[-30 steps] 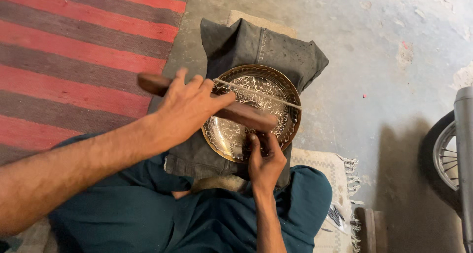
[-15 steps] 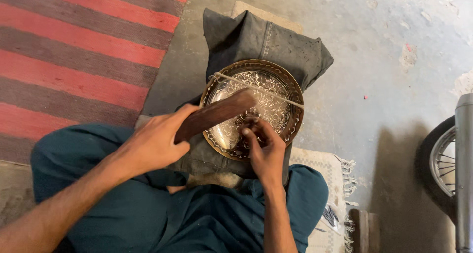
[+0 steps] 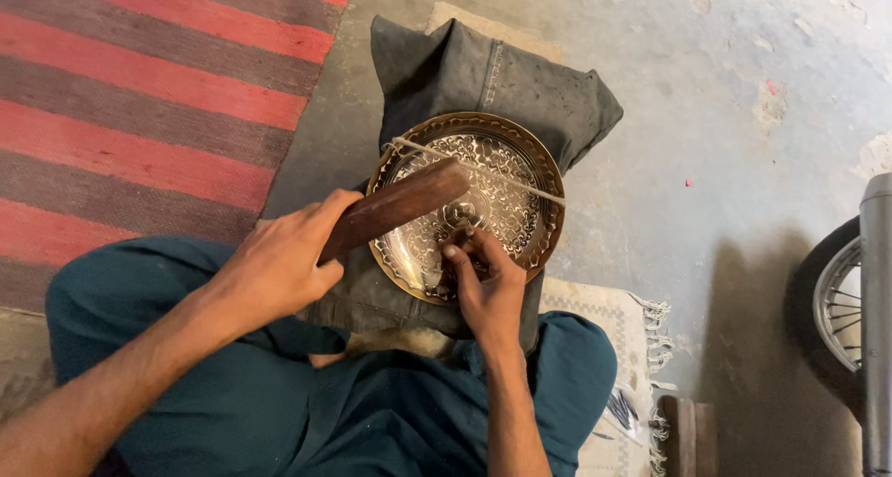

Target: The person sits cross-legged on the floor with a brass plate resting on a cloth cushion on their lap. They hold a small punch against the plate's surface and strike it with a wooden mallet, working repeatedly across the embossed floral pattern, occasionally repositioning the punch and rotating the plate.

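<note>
Both hands (image 3: 279,263) over engraved plate (image 3: 520,175) (cushioned).

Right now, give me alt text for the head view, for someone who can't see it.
A seated person's left hand holds a wooden mallet over an engraved brass plate resting on a grey cushion, while the right hand holds a small tool against the plate.
</note>
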